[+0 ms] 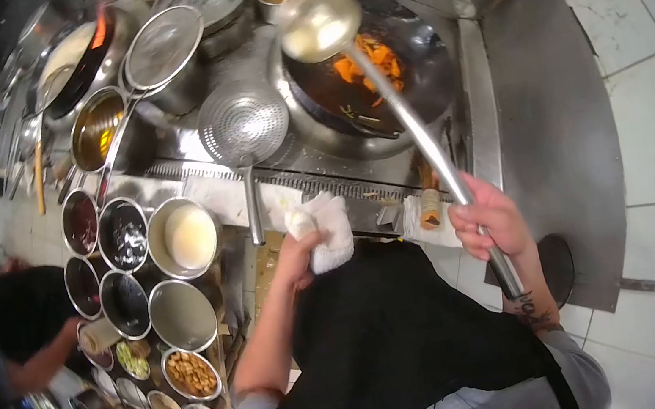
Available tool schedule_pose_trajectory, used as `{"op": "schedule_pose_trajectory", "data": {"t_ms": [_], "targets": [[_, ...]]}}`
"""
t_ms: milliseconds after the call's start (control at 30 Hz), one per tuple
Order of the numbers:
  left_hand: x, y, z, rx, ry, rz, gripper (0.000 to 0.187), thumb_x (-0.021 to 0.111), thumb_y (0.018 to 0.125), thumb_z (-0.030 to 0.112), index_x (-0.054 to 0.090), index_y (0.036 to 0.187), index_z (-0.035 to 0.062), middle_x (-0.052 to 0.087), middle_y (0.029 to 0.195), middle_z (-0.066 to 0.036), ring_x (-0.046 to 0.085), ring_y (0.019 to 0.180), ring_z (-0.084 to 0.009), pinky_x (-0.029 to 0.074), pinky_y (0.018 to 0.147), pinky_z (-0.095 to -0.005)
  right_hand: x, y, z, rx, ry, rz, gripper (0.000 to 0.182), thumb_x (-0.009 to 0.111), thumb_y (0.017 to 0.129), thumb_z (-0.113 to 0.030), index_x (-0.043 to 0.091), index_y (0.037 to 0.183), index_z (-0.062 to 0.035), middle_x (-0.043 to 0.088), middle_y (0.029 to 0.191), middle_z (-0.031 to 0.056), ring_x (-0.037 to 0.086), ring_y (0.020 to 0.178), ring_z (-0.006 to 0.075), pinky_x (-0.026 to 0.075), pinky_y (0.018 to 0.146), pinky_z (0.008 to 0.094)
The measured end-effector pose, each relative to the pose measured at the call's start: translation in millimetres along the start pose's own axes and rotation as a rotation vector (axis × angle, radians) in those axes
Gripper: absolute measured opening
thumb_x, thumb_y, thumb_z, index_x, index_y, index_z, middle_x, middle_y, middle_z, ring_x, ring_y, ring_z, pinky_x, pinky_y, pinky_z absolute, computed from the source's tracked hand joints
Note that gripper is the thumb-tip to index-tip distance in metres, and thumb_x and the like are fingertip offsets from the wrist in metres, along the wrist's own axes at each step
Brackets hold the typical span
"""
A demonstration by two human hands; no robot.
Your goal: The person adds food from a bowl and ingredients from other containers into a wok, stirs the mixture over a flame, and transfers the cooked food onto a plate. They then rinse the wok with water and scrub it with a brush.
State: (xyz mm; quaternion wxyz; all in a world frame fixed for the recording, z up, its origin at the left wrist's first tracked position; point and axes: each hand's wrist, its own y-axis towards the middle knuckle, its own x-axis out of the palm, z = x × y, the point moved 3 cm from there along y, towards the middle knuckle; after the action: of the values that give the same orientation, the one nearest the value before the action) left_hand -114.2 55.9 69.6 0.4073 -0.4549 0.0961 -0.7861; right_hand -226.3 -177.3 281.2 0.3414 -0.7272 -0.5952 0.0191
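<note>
My right hand (491,217) is wrapped round the long metal handle of a ladle (320,21). The ladle's bowl is raised over the left part of a wok (429,60) on the range. Orange food pieces (376,64) lie in the wok, partly behind the ladle handle. My left hand (299,259) grips a folded white cloth (330,234) at the front edge of the range. Left of the wok, a perforated skimmer (244,123) lies on the steel top, its handle pointing towards me and close to my left hand.
Several metal pots of sauces and ingredients stand at the left, among them one with a pale content (189,235) and one of nuts (192,374). A strainer (164,49) rests on a pot. Flames rise by another wok (66,66). A co-worker's arm (49,364) reaches in at far left.
</note>
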Motion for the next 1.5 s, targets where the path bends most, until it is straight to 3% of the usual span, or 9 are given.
{"op": "schedule_pose_trajectory", "data": {"t_ms": [267,500,700,933,1033,1233,1367,1467,1500], "targets": [[59,108,16,-0.163,0.029,-0.084,0.037,0.058,0.094,0.021,0.054,0.124,0.0,0.064,0.112,-0.013,0.066,0.099,-0.0259,0.055,0.085,-0.0416,-17,-1,-8,-0.315,-0.073,0.443,0.059,0.054,0.093,-0.005,0.03,0.148,-0.0045,0.046,0.068,0.0014,0.04,0.042,0.0059,0.039,0.036,0.0232],[101,155,21,-0.252,-0.079,-0.033,0.04,0.054,0.096,0.031,0.05,0.123,0.0016,0.061,0.113,-0.014,0.063,0.103,-0.0289,0.052,0.09,-0.0459,-4,-17,-35,-0.474,0.026,0.438,0.058,0.052,0.094,-0.004,0.03,0.148,-0.0039,0.045,0.067,0.0012,0.038,0.041,0.006,0.036,0.035,0.0226],[109,186,20,-0.27,0.015,0.095,0.036,0.059,0.094,0.027,0.05,0.121,0.005,0.059,0.113,-0.013,0.063,0.1,-0.0298,0.053,0.088,-0.048,0,-13,-34,-0.503,0.029,0.422,0.058,0.051,0.094,-0.003,0.03,0.148,-0.0041,0.045,0.068,0.001,0.039,0.041,0.0058,0.037,0.036,0.0228],[106,203,21,-0.259,0.008,0.0,0.036,0.061,0.091,0.017,0.049,0.119,-0.003,0.061,0.105,-0.014,0.067,0.093,-0.0326,0.056,0.083,-0.0507,-4,-12,-32,-0.535,0.024,0.429,0.06,0.052,0.093,-0.002,0.03,0.148,-0.0049,0.047,0.068,0.0012,0.04,0.041,0.006,0.038,0.036,0.0227],[110,192,16,-0.298,0.026,0.089,0.03,0.057,0.092,0.014,0.049,0.116,-0.0026,0.062,0.108,-0.016,0.067,0.095,-0.0335,0.056,0.084,-0.0519,-3,-16,-25,-0.545,0.047,0.41,0.061,0.053,0.093,-0.002,0.029,0.149,-0.0049,0.047,0.068,0.0011,0.04,0.041,0.0062,0.038,0.036,0.0228],[114,77,11,-0.207,-0.039,0.015,0.04,0.047,0.095,0.008,0.043,0.134,-0.0017,0.059,0.122,-0.019,0.064,0.107,-0.0354,0.053,0.093,-0.0535,-18,-27,-33,-0.61,0.063,0.314,0.064,0.053,0.093,-0.002,0.027,0.15,-0.0046,0.048,0.069,0.0018,0.04,0.041,0.0068,0.038,0.036,0.0232],[116,142,11,-0.388,0.023,0.08,0.03,0.054,0.095,0.018,0.051,0.117,-0.0022,0.063,0.109,-0.018,0.067,0.098,-0.034,0.056,0.085,-0.0521,-33,-22,-47,-0.667,0.118,0.231,0.066,0.055,0.092,-0.001,0.025,0.151,-0.0046,0.049,0.07,0.0022,0.04,0.041,0.0071,0.038,0.037,0.0232],[108,90,-13,-0.305,-0.005,0.194,0.034,0.052,0.096,0.02,0.048,0.122,-0.0015,0.061,0.115,-0.019,0.065,0.102,-0.0365,0.054,0.089,-0.0546,-47,-23,-62,-0.654,0.044,0.207,0.066,0.057,0.091,-0.001,0.027,0.15,-0.0036,0.049,0.071,0.0019,0.042,0.042,0.0071,0.039,0.038,0.0238],[93,67,-32,-0.227,-0.013,0.05,0.037,0.051,0.097,0.02,0.046,0.128,-0.0006,0.059,0.119,-0.019,0.063,0.107,-0.0371,0.053,0.092,-0.0551,-52,-24,-65,-0.656,0.022,0.21,0.067,0.057,0.091,-0.001,0.027,0.15,-0.0035,0.05,0.071,0.0018,0.043,0.043,0.0071,0.039,0.038,0.024]]}}
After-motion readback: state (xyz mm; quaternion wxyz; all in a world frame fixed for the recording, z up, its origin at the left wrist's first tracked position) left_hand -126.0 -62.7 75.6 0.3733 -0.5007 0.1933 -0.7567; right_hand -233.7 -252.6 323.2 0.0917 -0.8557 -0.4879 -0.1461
